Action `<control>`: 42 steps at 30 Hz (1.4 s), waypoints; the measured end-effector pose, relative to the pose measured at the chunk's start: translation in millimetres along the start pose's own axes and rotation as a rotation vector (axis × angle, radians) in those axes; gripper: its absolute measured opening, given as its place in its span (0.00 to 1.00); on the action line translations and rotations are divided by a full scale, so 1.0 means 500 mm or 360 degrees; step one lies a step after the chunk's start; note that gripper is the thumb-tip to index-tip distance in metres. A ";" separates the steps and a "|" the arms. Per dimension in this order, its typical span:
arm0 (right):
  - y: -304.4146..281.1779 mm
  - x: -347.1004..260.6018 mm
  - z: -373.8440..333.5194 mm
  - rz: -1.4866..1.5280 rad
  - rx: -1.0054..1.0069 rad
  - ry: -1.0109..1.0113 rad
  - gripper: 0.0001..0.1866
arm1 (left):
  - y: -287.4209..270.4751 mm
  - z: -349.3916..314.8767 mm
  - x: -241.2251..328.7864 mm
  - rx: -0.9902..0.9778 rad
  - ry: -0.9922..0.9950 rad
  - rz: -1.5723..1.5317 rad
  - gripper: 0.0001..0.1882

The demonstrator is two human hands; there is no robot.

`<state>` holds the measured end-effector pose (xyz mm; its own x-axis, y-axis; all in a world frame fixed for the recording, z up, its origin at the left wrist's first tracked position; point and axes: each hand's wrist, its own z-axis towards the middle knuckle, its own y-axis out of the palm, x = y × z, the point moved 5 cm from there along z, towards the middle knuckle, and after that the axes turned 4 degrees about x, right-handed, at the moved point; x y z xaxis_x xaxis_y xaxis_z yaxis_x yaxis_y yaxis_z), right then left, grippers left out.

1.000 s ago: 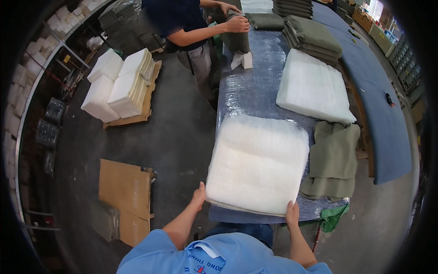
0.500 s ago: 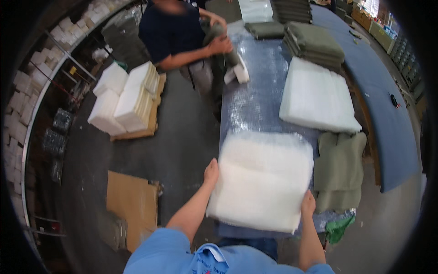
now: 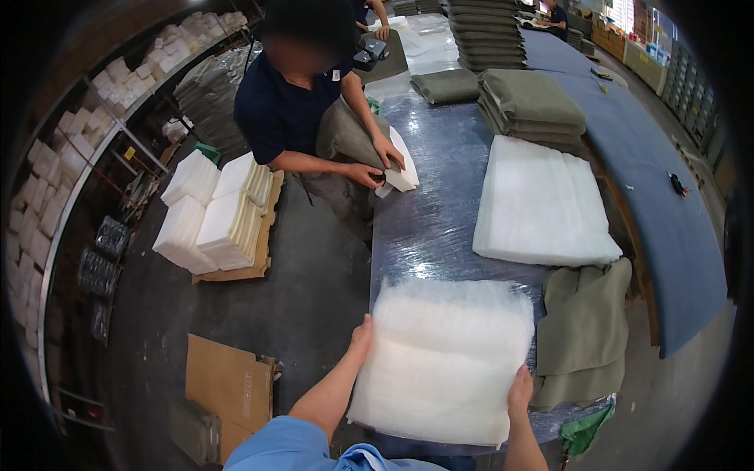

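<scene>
A thick white pad of fluffy batting [image 3: 444, 357] lies at the near end of the plastic-covered table [image 3: 432, 165]. My left hand [image 3: 362, 337] grips its left edge, thumb up. My right hand [image 3: 519, 391] is closed on the pad's right edge, lower down. The fingers of both hands are partly hidden beneath the pad. Just right of it are olive-green fabric covers [image 3: 583, 330], loosely laid and creased. Farther up on the right sits a stack of white batting pads [image 3: 543, 200].
Across the table's left side a co-worker [image 3: 294, 110] handles an olive cover [image 3: 353, 141] and a white block. Folded olive covers [image 3: 530, 102] are stacked at the far right. White foam blocks [image 3: 228, 212] stand on the floor at left, near flat cardboard [image 3: 228, 388]. A blue-topped table [image 3: 660, 212] runs alongside.
My view has tilted up, so the scene sits lower in the picture. Both hands keep their hold on the pad. The co-worker has brought the olive cover lower, hands now at the white block.
</scene>
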<state>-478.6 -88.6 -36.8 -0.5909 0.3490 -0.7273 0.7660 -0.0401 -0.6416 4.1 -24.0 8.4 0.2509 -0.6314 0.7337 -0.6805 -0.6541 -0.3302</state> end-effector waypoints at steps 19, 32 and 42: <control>-0.111 0.049 -0.100 -0.0074 -0.0066 -0.0030 0.29 | -0.127 -0.100 0.002 0.0140 0.0086 0.0458 0.38; -0.107 0.100 -0.245 -0.0213 -0.0014 -0.0211 0.34 | -0.179 -0.313 -0.245 -0.0296 -0.0200 0.0170 0.45; -0.151 0.136 -0.300 -0.0175 -0.0031 -0.0081 0.34 | -0.173 -0.347 -0.291 -0.0426 -0.0304 -0.0170 0.44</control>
<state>-538.4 78.8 -1.3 -0.6833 0.3025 -0.6645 0.7003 0.0141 -0.7137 -93.0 196.9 33.3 0.4375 -0.6486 0.6228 -0.7936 -0.6041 -0.0717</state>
